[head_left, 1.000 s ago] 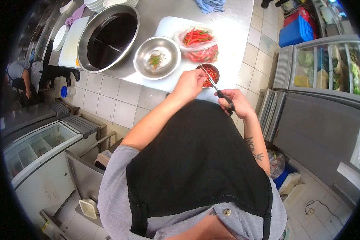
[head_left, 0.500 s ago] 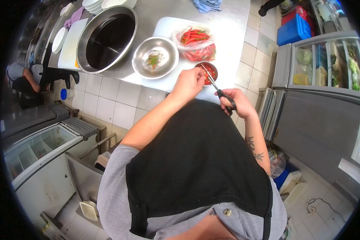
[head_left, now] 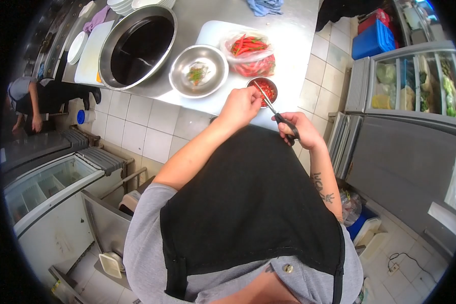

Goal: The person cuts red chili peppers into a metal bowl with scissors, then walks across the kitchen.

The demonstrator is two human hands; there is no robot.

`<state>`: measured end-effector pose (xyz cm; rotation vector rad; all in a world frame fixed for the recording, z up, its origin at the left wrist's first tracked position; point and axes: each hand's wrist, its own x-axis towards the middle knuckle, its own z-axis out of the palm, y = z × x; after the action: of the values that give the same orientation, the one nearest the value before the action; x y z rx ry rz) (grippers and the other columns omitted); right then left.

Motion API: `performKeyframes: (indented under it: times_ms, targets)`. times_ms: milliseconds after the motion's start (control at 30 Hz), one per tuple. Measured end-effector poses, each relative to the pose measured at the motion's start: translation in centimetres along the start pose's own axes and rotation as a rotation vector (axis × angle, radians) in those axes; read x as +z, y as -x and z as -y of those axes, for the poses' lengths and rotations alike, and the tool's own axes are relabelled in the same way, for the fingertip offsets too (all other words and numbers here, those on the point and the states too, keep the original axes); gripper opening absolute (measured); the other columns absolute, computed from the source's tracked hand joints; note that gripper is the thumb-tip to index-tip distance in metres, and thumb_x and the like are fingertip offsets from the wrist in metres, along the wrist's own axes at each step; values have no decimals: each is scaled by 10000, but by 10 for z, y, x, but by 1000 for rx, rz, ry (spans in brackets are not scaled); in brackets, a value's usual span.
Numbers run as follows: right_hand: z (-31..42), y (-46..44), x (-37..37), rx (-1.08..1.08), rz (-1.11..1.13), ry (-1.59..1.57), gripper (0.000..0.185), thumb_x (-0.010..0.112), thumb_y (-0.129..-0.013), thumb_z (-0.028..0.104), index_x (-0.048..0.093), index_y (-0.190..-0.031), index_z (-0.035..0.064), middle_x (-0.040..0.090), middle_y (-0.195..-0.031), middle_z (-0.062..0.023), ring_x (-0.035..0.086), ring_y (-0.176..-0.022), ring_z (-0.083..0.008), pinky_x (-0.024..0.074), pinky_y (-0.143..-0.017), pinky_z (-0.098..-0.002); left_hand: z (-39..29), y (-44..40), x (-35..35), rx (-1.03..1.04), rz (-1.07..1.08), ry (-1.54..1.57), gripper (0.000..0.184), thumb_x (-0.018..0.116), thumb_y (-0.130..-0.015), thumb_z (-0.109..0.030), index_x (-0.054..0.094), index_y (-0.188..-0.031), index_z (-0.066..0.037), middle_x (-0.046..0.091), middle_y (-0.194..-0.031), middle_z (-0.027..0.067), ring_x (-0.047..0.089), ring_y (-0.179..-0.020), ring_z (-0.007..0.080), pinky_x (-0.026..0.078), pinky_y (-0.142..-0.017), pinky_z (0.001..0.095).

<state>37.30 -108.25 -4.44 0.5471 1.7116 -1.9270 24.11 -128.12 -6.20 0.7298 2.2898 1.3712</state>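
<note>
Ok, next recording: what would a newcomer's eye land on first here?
Probably the bright red chilies in the clear plastic bag on the white board, just above a small metal bowl of red pieces. Next, the left hand at that bowl's edge and the right hand holding black-handled scissors over it. The big metal basin of dark liquid, upper left, also stands out.
</note>
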Motion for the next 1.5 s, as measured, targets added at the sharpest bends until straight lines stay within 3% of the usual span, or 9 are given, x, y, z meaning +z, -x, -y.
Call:
performKeyframes:
  times_ms: [400,1000,1100,1400,1500]
  targets:
    - [-4,-1,7,22,-55,36,508,832,-850,368,677,-1156,-7,615,-683,1,558,-526,-69,440,-456,-231,10,-3,3,7,-27,-112,169,669,-855,-127,716,-921,22,730,-824,199,732,-769,328,570,-730,402]
    - [-1,4,3,2,-4,17,516,818,-860,402,673,-1140,-7,616,-693,-1,576,-548,-79,451,-479,-232,6,1,5,22,-27,-55,155,680,-858,-118,704,-932,16,735,-831,184,738,-782,310,571,-734,389]
    - [-1,4,3,5,-2,7,506,818,-861,391,675,-1142,-5,613,-693,-2,567,-545,-79,449,-477,-234,5,2,6,38,-36,-31,102,647,-851,-86,684,-906,-8,713,-805,194,707,-765,381,558,-720,450]
    - [-8,1,7,-15,-52,2,489,842,-841,357,685,-1130,-5,612,-689,0,550,-530,-69,435,-461,-221,2,2,6,26,-33,-27,102,653,-841,-94,690,-878,-6,709,-797,200,704,-756,383,558,-712,452]
    - [-7,2,7,-3,-52,19,485,841,-845,351,686,-1127,-12,613,-687,3,545,-521,-63,430,-452,-218,4,1,6,-5,-15,-112,156,680,-847,-141,707,-888,7,725,-801,184,731,-763,316,565,-724,402]
